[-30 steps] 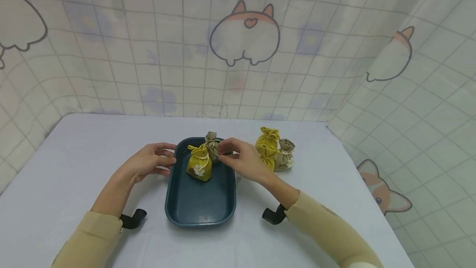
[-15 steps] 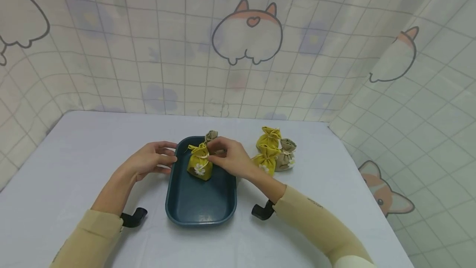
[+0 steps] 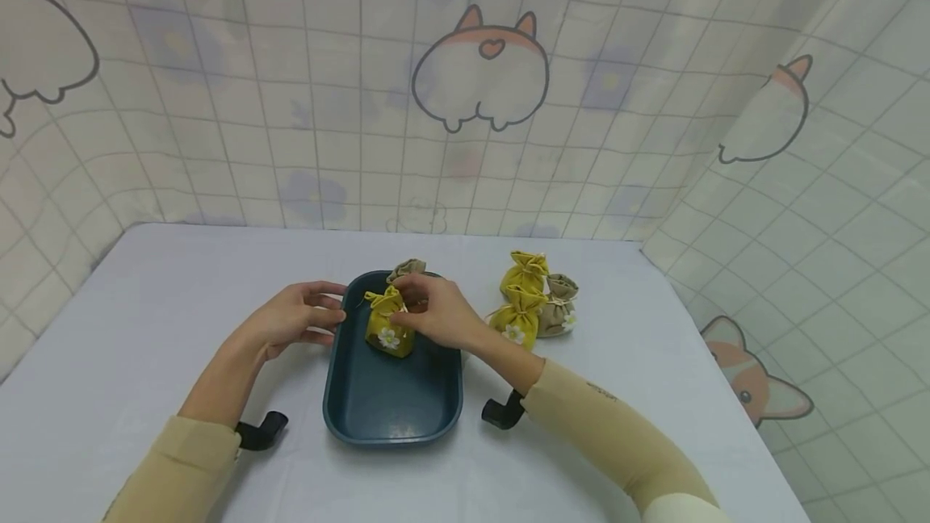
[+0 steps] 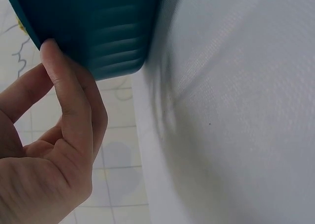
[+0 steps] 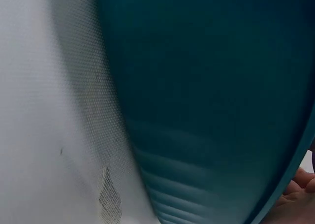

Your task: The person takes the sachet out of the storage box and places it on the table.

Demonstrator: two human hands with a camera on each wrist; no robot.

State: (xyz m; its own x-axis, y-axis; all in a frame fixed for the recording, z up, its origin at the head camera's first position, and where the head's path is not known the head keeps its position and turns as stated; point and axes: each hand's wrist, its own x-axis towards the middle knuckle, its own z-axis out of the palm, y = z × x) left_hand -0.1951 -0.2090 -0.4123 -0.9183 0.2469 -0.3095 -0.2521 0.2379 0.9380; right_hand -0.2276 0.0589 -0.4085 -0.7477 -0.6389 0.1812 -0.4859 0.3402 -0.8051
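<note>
In the head view, a dark teal tray [image 3: 392, 402] lies on the table and bears a yellow drawstring pouch [image 3: 388, 337] with a white flower. A beige pouch [image 3: 408, 269] stands behind it, mostly hidden by my right hand [image 3: 439, 313]. That hand's bent fingers and thumb touch the yellow pouch near its neck; whether they pinch it or the beige one is hidden. My left hand [image 3: 298, 315] rests its fingers against the tray's left rim, seen closer in the left wrist view, where a fingertip [image 4: 50, 47] touches the teal wall.
Right of the tray stand two yellow pouches [image 3: 517, 317] and another beige pouch [image 3: 558, 305] in a cluster. White cloth [image 3: 617, 394] covers the table. Behind it hangs a checked curtain [image 3: 291, 144] with cartoon animals. The right wrist view is mostly tray wall [image 5: 206, 96].
My right hand has moved left and slightly nearer, from the beige pouch to the yellow one. The beige pouch's top now leans left. The left hand and tray look unmoved.
</note>
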